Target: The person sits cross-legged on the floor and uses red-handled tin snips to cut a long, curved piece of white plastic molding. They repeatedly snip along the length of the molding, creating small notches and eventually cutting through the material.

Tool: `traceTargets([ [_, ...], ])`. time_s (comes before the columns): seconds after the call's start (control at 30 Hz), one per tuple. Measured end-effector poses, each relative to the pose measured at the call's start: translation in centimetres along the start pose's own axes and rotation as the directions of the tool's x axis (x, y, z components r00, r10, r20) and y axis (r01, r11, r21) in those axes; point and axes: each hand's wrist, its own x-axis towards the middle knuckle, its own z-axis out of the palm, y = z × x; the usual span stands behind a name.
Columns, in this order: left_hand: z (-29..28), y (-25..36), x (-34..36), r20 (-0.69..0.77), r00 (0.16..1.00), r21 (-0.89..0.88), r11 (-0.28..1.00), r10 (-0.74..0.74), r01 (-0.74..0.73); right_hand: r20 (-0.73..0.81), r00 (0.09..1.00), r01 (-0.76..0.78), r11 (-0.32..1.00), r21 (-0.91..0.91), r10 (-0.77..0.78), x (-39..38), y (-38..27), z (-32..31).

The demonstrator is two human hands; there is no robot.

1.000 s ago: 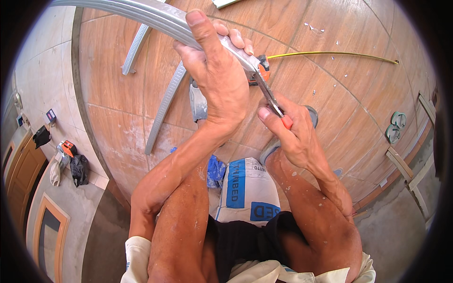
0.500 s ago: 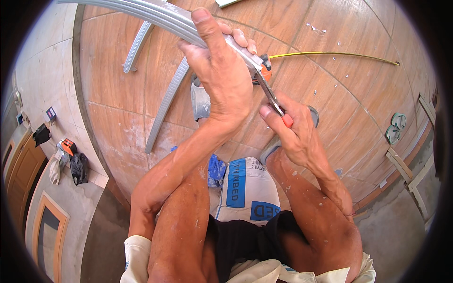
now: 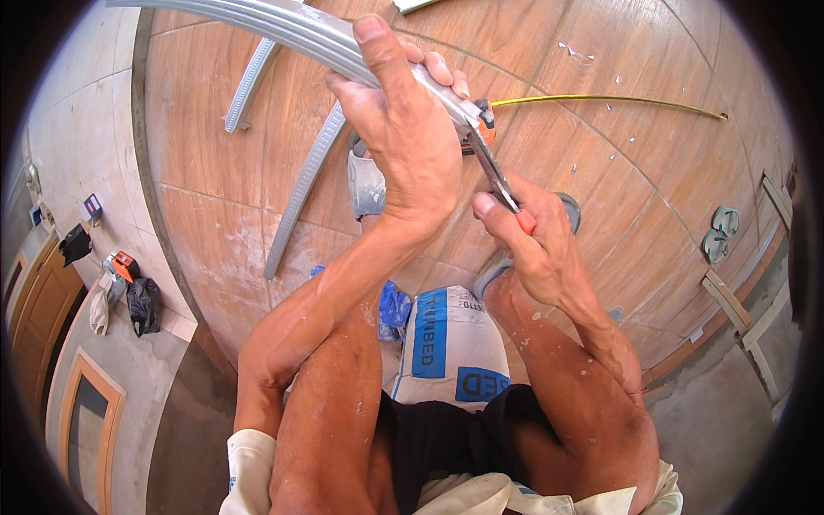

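The brown floor (image 3: 669, 163) bears metal strips (image 3: 300, 190), a tape measure (image 3: 488, 136), scraps (image 3: 574, 169) — and sandals (image 3: 716, 246).

Snips (image 3: 495, 176) at the profile's (image 3: 296, 36) right end, tape measure (image 3: 488, 135) behind, 2 sandals (image 3: 726, 221) far right, sack (image 3: 457, 352) between the legs (image 3: 330, 399)!

Brown tiled floor (image 3: 635, 184), brown panelled door (image 3: 45, 313)

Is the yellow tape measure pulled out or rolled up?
Pulled out: its thin yellow blade stretches from the orange-and-black case across the brown floor.
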Motion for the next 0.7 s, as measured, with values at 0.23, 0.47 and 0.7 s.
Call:
traceTargets([
  [0.23,0.22,-0.17,0.09,0.004,0.995,0.036,0.994,0.099,-0.099,-0.006,1.0,-0.021,0.999,0.028,0.022,-0.14,-0.19,-0.03],
  [0.47,-0.02,-0.66,0.26,0.008,0.995,0.072,0.993,0.096,-0.096,-0.015,1.0,-0.017,0.999,0.043,0.018,-0.34,0.05,-0.08],
  [0.7,-0.12,-0.16,0.1,0.022,0.99,0.089,0.986,0.137,-0.139,-0.043,0.993,0.108,0.992,-0.065,-0.111,-0.26,0.13,-0.15],
])
